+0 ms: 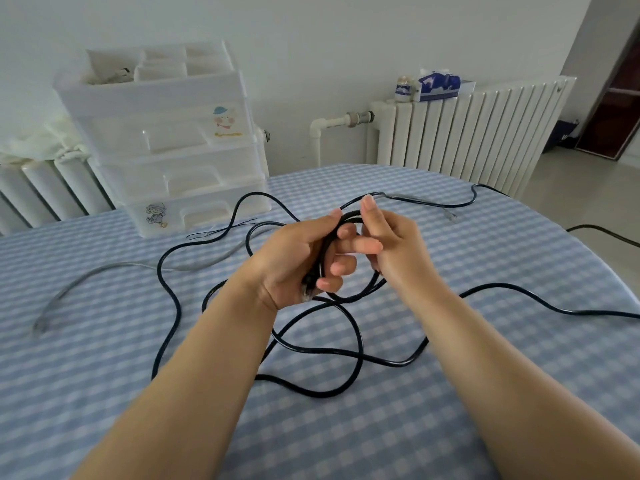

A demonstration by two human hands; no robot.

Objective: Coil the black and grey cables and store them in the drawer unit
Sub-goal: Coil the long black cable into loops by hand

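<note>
- Grey cable (114, 266): lies loose on the table (104, 393) at the left, one plug end near the left edge, the run arcing right behind the black cable; a further grey end lies at the far right of the table.
- Drawer unit (166, 140): translucent white, stands at the far left of the table, three drawers all shut, an open divided tray on top, a cartoon sticker on the top and bottom drawers.
- Black cable (169, 303): sprawls in wide loops across the middle of the table, one run trailing off the right edge; a small coil of it is raised in the hands.
- Left hand (298, 261): raised above the table centre, grip closed round the small coil, fingers curled through it, a plug end showing at the heel of the palm.
- Right hand (388, 240): just beside the left hand, thumb up and forefinger out against the coil; whether its grip closes on the cable I cannot tell.
- Radiator (478, 133): white, against the wall at the right, a tissue box (440, 84) and a small jar (403, 88) on top.
</note>
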